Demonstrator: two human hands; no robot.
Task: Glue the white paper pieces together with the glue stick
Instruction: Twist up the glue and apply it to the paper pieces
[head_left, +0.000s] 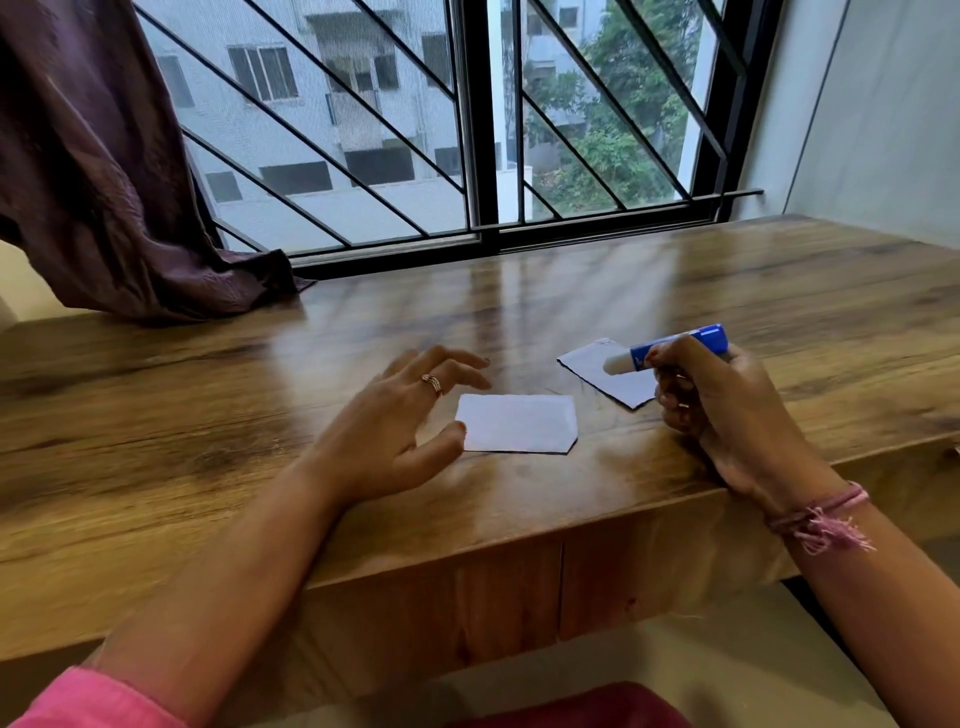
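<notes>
— The table is looking like glossy wood, grain showing under the window's glare?

— Yes. The two paper pieces are lying matt; the glue stick is shining like smooth plastic, and the curtain is hanging as crinkled cloth.

Wooden table beneath a barred window, purple curtain draped on its far left corner.
</notes>
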